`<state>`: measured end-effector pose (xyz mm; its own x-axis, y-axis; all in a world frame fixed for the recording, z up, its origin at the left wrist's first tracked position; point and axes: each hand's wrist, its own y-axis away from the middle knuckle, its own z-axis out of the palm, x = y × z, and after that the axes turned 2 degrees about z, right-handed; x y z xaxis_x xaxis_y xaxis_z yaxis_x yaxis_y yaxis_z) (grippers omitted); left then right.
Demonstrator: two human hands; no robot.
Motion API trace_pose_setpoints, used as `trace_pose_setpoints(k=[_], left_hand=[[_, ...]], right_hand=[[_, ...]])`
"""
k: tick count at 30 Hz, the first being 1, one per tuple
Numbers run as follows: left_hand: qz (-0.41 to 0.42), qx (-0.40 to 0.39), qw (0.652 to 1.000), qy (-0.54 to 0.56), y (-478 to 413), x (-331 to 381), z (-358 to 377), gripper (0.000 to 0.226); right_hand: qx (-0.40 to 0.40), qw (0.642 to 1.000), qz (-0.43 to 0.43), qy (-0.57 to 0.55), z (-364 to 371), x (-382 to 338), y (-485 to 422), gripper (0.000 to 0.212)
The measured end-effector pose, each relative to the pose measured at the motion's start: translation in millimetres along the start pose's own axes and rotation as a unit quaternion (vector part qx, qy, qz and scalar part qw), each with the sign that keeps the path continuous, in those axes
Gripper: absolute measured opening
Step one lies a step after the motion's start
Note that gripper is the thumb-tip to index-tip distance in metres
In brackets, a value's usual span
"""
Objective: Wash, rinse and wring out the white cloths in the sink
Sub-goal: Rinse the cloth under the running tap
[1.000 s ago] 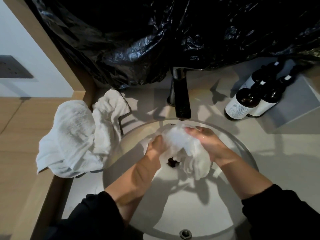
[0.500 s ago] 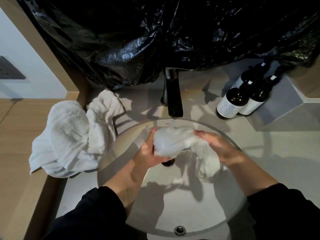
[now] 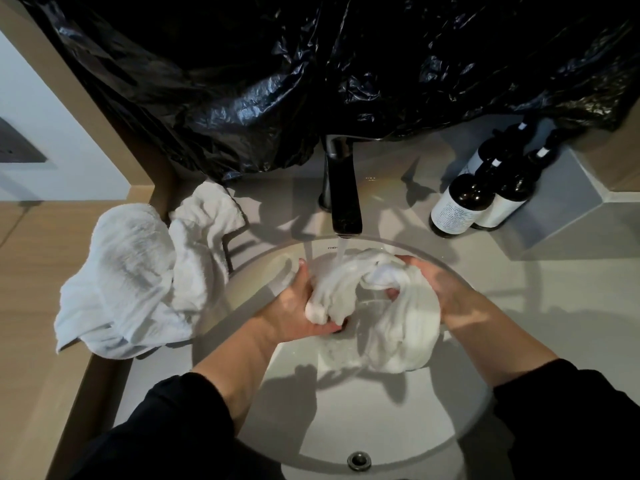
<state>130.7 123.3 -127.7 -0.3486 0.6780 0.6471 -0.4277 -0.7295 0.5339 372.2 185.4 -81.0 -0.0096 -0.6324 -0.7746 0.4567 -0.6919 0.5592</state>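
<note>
Spreading wider than a second ago, my left hand point(image 3: 294, 315) and right hand point(image 3: 448, 289) are each clenching the wet white cloth point(image 3: 401, 327) under the faucet point(image 3: 345, 202) inside the sink point(image 3: 346, 414), risking water splashing onto the counter point(image 3: 571, 306).

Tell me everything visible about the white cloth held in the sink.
The white cloth is soft, wet-looking fabric, bunched and twisted. It hangs inside the sink, under the running faucet, and the stream lands on its top. The left hand grips one bunched end, the right hand the other.
</note>
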Motion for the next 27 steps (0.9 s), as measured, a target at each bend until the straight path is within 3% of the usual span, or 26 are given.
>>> trace_pose_setpoints(k=[1, 4, 7, 10, 12, 15, 17, 19, 23, 27], left_hand=[[0.007, 0.008, 1.0, 0.016, -1.4, -3.0, -1.4, 0.023], [-0.017, 0.003, 0.999, 0.033, 4.6, 0.6, -0.7, 0.058], [-0.01, 0.058, 0.998, -0.037, 0.5, 7.3, 1.7, 0.041], [-0.006, 0.105, 0.986, -0.132, 2.6, 11.6, -0.5, 0.057], [0.005, 0.088, 0.992, -0.092, 1.3, 7.1, -8.3, 0.069], [0.093, 0.018, 0.994, 0.051, -1.5, 1.2, -2.7, 0.034], [0.113, -0.023, 0.987, 0.111, -5.8, 0.8, 0.5, 0.032], [0.117, -0.066, 0.985, 0.109, -8.1, 2.0, 6.2, 0.039], [0.063, 0.063, 0.991, 0.098, -18.3, 9.2, 23.8, 0.017], [0.044, 0.077, 0.994, 0.062, -24.2, 22.6, 46.7, 0.035]], right_hand=[[-0.003, 1.0, 0.002, 0.018, 0.6, -1.6, -3.4, 0.01], [0.058, 0.991, 0.121, 0.016, 10.1, 1.9, -16.0, 0.018], [0.045, 0.986, 0.163, 0.003, 17.9, 3.0, -20.6, 0.023], [-0.002, 0.994, 0.09, 0.062, 8.3, 3.7, -5.8, 0.012], [-0.051, 0.995, 0.043, 0.073, -0.2, 6.4, 2.4, 0.028], [-0.119, 0.992, 0.051, 0.011, -1.8, 8.2, 3.3, 0.015], [-0.088, 0.989, 0.115, -0.007, -4.5, 6.8, -0.6, 0.026], [-0.065, 0.986, 0.151, 0.001, -8.8, 7.6, -4.6, 0.023], [-0.046, 0.986, 0.158, -0.016, 5.3, 8.1, 1.1, 0.028], [0.029, 0.992, 0.104, -0.062, 14.8, 20.4, -0.7, 0.016]])
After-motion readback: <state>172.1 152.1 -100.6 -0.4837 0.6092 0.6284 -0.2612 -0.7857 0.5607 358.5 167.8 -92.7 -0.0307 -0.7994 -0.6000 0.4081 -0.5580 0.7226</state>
